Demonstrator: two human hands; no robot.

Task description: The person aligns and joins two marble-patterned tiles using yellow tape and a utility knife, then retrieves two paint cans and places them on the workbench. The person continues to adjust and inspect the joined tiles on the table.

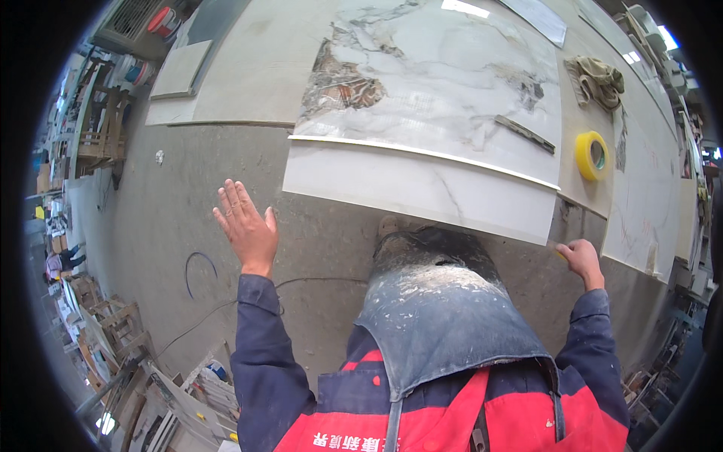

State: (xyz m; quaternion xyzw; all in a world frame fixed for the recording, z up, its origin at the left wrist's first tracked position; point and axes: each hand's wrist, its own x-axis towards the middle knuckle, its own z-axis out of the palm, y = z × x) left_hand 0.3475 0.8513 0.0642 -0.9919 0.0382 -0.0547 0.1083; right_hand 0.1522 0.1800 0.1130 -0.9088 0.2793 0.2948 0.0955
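My left hand (pixel 248 234) is held palm down over the concrete floor, fingers straight and thumb apart, with nothing in it. Close to the near right corner of a marble-patterned slab, my right hand (pixel 583 261) is curled around a small yellow object (pixel 561 256); most of that object is hidden by the fingers. The glossy slab (pixel 429 101) has grey and brown veins. Along its near side runs a thin white raised edge (pixel 423 160), and a white veined panel (pixel 418 183) extends from there towards me. On the slab lies a narrow flat bar (pixel 525 134).
Right of the slab are a roll of yellow tape (pixel 582 158) and a crumpled cloth (pixel 601 82). Another veined slab (pixel 644 214) stands further right. A thin cable (pixel 197 323) trails over the floor (pixel 169 226). Wooden frames (pixel 104 133) and buckets (pixel 164 22) are at the left.
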